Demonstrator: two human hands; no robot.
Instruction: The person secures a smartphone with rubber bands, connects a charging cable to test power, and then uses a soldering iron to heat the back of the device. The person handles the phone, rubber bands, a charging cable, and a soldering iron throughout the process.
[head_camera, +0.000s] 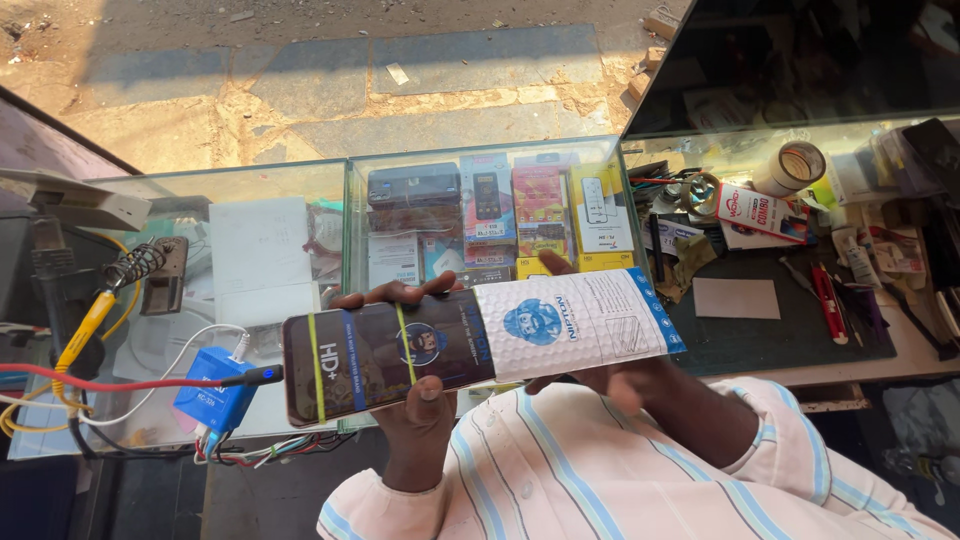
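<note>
**Keep the phone level while the film sleeve comes off**

Head view: my left hand (415, 420) grips the phone (385, 362) from below, thumb on top. My right hand (600, 380) pinches the white sleeve (575, 325) over the bench (760, 340). I'd judge steady support matters; the cable (150, 383) is plugged in.

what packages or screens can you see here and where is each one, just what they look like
Dark phone with striped screen film: held in left hand.
White dimpled sleeve with blue emblem: over right hand.
Colourful boxed packs: inside glass counter.
Red-white carton: right bench.
</note>
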